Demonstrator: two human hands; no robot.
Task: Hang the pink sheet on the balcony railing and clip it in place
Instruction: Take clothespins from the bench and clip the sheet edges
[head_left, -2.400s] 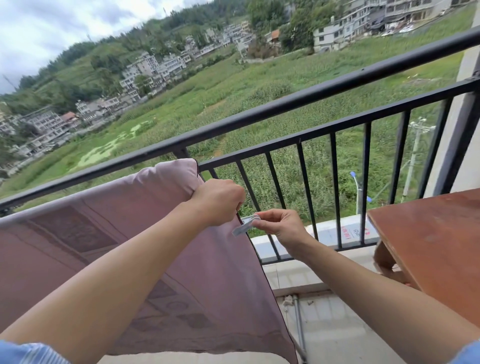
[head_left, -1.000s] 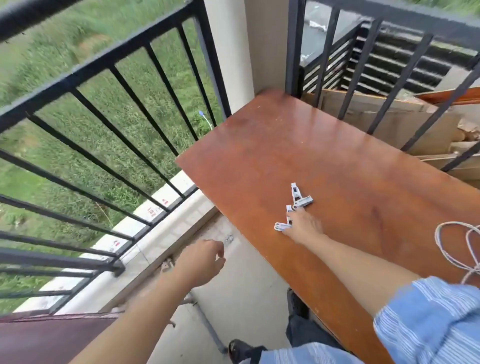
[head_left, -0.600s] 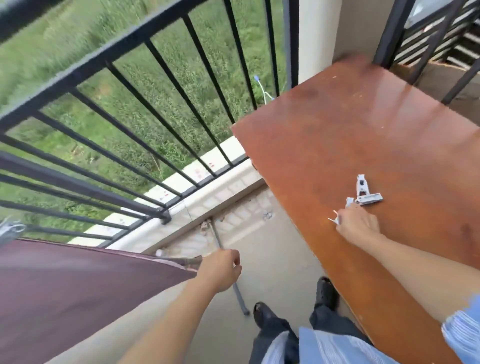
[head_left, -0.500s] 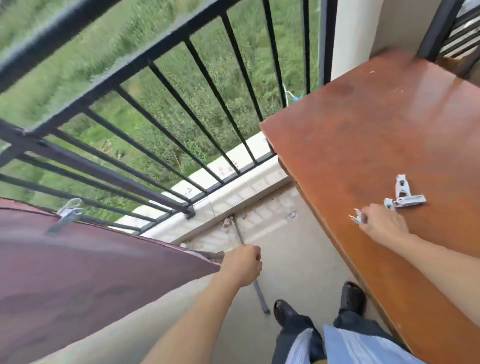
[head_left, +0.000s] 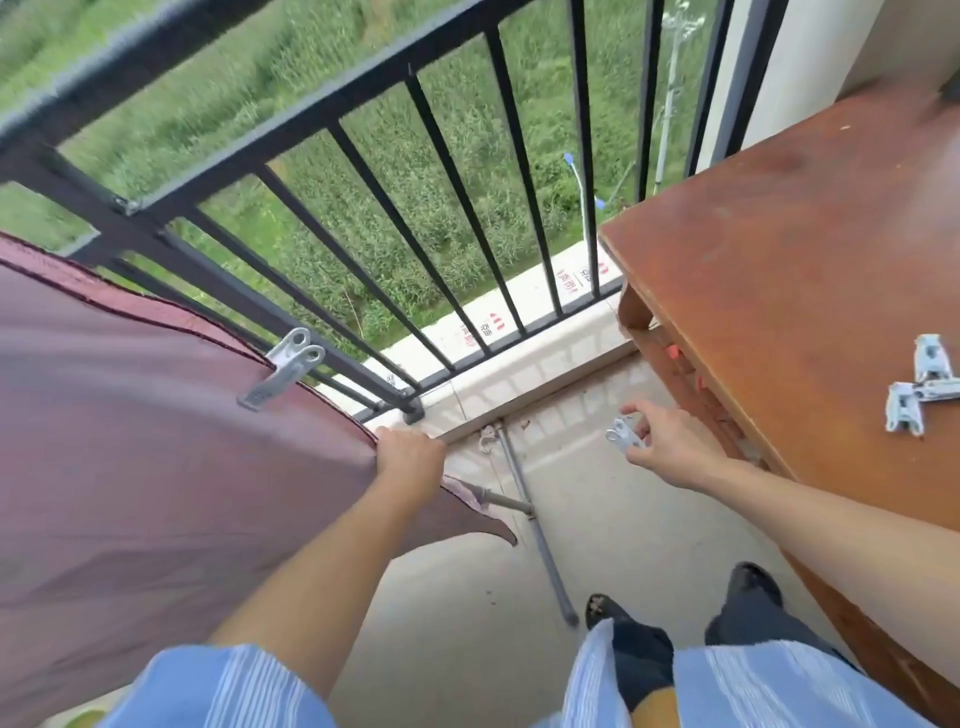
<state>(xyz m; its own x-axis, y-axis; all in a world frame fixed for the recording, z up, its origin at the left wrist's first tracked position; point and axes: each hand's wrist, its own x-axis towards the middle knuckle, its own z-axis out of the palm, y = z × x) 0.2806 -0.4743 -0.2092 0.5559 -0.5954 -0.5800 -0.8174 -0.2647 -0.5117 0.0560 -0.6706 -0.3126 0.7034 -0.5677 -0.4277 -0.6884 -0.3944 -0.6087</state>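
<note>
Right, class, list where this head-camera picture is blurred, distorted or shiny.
Head view: the black metal railing smears with motion blur upper left, and its bars splay from wide-angle distortion; the pink sheet looks soft; the reddish-brown wooden table carries faint sheen.

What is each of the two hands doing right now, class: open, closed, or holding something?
Left hand: closed, gripping the edge of the pink sheet.
Right hand: closed, pinching a metal clip.

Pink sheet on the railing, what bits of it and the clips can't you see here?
All in the head view:
- Pink fabric sheet: left side cut off by the frame edge; part of its edge is hidden inside the left hand.
- Small silver metal clip: partly covered by fingers of the right hand.
- Loose silver clips on the brown wooden table: one runs off the right edge.
</note>
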